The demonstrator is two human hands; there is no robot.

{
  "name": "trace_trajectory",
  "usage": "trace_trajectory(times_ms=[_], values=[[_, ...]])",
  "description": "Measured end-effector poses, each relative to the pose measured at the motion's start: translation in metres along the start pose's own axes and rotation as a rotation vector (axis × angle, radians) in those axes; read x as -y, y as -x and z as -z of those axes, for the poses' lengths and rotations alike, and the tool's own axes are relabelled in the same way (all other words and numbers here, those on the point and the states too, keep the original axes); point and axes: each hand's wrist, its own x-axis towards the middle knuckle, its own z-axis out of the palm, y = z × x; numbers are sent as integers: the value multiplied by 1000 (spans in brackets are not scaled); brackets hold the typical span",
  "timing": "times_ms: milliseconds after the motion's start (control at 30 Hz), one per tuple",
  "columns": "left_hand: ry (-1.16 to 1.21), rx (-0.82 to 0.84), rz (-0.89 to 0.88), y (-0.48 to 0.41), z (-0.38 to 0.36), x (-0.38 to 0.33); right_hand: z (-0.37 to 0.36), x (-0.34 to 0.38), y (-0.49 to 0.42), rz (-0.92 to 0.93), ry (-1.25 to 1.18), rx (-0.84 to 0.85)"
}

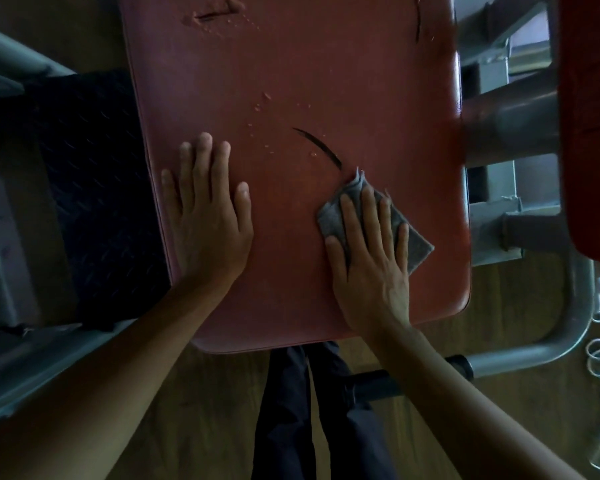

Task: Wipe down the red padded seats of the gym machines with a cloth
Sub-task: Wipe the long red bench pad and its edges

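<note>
Mid-wipe on seat (291,81): right hand (371,258) flat on cloth (331,220), left hand (208,216) flat on bare pad, hands apart.
Cloth sits on the near-right part of the seat, just below a tear (319,147). Droplets (264,98) further up look unwiped, so most of the seat is probably left. Second pad (589,133) at right: can't tell if done. Open room forward and left. Right edge is close, with frame tube (510,133) just past it.
</note>
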Motion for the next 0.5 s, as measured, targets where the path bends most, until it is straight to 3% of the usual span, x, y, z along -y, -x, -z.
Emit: trace_trajectory(times_ms=[133, 333, 500], values=[[-1, 14, 4, 0, 0, -1, 3, 8, -43, -17, 8, -93], [1, 18, 10, -1, 2, -2, 6, -9, -9, 108, 95, -25], [-8, 28, 12, -1, 1, -3, 13, 11, -56, -2, 26, -56]])
